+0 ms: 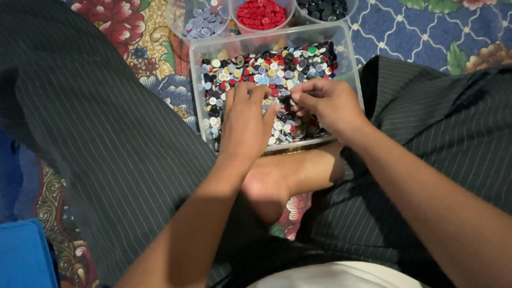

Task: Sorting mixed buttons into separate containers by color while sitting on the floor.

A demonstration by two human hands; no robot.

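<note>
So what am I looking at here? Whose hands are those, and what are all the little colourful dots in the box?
There is no machine here. A person is sitting cross-legged on a flowery cloth, and a small camera on their head looks down, so you see what they see. The two arms coming up from the bottom are their own.

The little dots are buttons. A clear plastic rectangular tub in front of them is full of mixed buttons: red, blue, black, white and yellow. Behind it stand three clear round cups: one of pale grey-blue buttons, one of red buttons, one of dark buttons.

The left hand rests on the pile, fingers spread. The right hand has its fingers pinched together just above the buttons; whether it holds one is too small to tell. A blue thing sits in the bottom left corner.
</note>
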